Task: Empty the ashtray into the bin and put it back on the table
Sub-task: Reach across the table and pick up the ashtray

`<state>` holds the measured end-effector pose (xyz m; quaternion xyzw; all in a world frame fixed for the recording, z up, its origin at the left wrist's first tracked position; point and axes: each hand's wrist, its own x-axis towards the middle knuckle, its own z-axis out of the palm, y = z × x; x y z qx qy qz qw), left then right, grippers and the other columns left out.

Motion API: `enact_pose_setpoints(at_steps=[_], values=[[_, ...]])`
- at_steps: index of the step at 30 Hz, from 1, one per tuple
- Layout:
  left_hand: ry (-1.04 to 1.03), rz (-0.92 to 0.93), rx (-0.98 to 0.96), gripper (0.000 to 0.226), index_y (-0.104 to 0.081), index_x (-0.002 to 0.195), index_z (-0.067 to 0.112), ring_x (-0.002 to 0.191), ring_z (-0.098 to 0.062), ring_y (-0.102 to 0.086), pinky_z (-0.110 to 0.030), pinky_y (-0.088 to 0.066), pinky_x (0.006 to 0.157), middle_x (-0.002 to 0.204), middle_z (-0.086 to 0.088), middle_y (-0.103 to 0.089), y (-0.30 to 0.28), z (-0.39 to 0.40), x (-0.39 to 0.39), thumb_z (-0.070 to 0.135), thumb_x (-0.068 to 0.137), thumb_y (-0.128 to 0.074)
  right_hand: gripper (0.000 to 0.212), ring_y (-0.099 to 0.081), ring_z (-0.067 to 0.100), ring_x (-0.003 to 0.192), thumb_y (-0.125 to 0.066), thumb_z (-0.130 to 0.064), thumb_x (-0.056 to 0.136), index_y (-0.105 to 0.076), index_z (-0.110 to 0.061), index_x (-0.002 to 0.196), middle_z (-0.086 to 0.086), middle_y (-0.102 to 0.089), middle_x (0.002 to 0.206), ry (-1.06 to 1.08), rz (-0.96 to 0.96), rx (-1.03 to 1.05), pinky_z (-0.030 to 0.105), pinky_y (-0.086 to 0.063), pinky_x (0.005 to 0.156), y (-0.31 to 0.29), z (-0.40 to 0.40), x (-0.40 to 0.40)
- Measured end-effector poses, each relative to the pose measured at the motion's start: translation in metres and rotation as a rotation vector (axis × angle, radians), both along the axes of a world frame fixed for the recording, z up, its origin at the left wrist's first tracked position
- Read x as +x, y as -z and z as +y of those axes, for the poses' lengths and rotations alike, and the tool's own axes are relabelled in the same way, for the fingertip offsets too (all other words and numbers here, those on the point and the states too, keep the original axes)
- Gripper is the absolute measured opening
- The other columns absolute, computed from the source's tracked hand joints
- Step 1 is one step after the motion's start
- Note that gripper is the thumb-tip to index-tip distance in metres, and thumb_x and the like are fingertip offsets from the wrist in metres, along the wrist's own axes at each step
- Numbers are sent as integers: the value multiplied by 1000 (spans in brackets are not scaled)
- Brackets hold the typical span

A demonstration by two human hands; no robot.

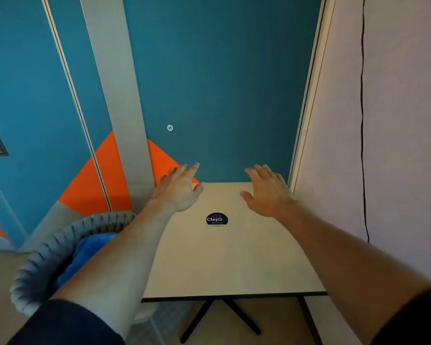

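A small beige table (234,265) stands against a teal wall. On its top lies a round dark sticker (216,219) with white lettering. My left hand (178,189) hovers palm down over the table's far left corner, fingers spread, holding nothing. My right hand (266,191) hovers palm down over the far right part, fingers apart and holding nothing as well. No ashtray and no bin show in this view.
A grey woven chair (47,255) with a blue cushion (85,255) stands left of the table, under my left forearm. A pale wall panel (371,145) with a black cable (362,120) closes the right side. Black table legs (202,317) show below the front edge.
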<state>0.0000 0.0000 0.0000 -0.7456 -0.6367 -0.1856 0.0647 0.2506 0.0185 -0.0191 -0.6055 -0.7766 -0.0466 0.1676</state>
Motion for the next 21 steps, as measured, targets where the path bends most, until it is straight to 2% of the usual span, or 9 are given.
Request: enact_pose_setpoints(at_steps=[7,21], values=[[-21,15,-57,67,-23,153,25,140,-32,-32,-50,-35,109,156,-8,-34,31,42,10,56,96,-38,69,-8,32,149,-45,-53,93,-19,-23,150,9,-13,163,-3,-51,-33,53,-14,118,18,32,7],[72,15,-191,66,-22,153,23,143,-32,-27,-51,-32,111,159,-9,-28,78,197,-17,54,97,-36,69,-14,36,148,-44,-55,92,-22,-24,149,9,-16,162,93,-54,-132,55,-16,117,67,170,-21]])
